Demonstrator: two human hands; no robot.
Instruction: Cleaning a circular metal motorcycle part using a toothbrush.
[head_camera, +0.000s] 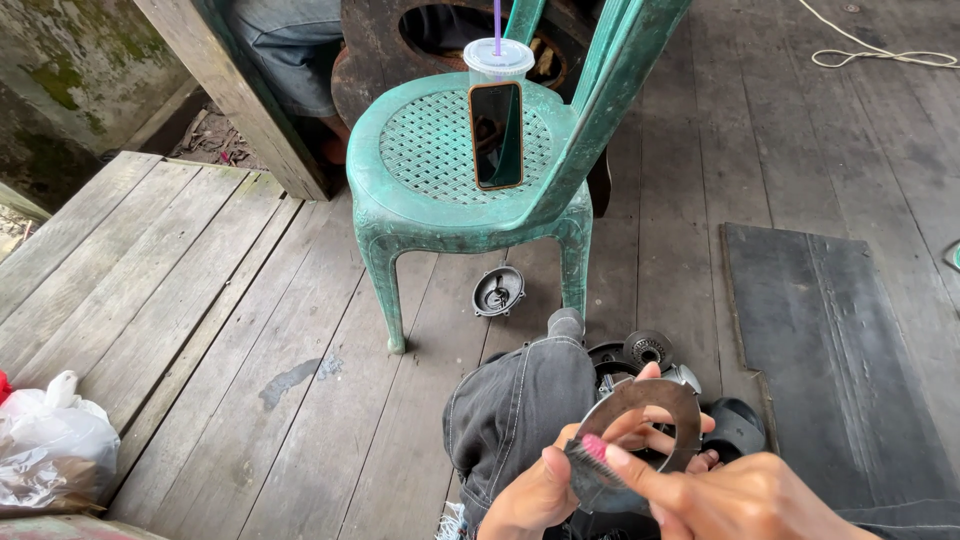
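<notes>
Both hands' fingers (628, 468) around flat, grey, wide-holed metal ring (640, 402).

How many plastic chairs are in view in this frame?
1. A green plastic chair stands on the wooden floor ahead of the hands, with a phone and a lidded cup on its seat. Others may lie outside the frame.

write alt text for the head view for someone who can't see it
Two bare hands, left hand and right hand, hold a flat metal ring and a small brush over a wooden floor. Ahead, a green plastic chair carries a phone leaning on a lidded cup.
</notes>
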